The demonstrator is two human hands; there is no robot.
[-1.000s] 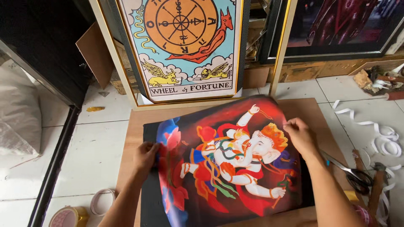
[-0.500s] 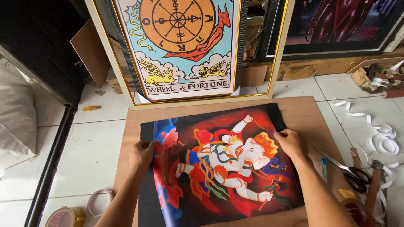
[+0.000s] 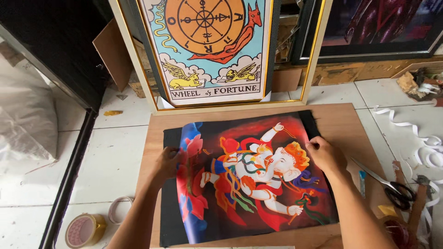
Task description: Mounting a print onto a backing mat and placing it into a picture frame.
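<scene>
A glossy art print (image 3: pixel 254 180) with a red, orange and blue figure lies on a black backing sheet (image 3: pixel 168 216), which rests on a brown wooden board (image 3: pixel 341 122) on the floor. My left hand (image 3: pixel 170 161) presses on the print's left side, where the paper curls up. At the right edge of the print, my right hand (image 3: pixel 325 154) lies flat with its fingers on the paper. Neither hand lifts the print off the sheet.
A gold-framed picture (image 3: pixel 210 50) with a wheel leans upright behind the board. Scissors (image 3: pixel 390 184) and a small blue cutter (image 3: pixel 362 177) lie on the board's right. Tape rolls (image 3: pixel 85 229) sit on white tiles at lower left. White paper strips (image 3: pixel 424 143) curl at right.
The print has settled flatter onto the black sheet, its top edge now down. Both hands have shifted slightly along the print's sides. The view has tilted down.
</scene>
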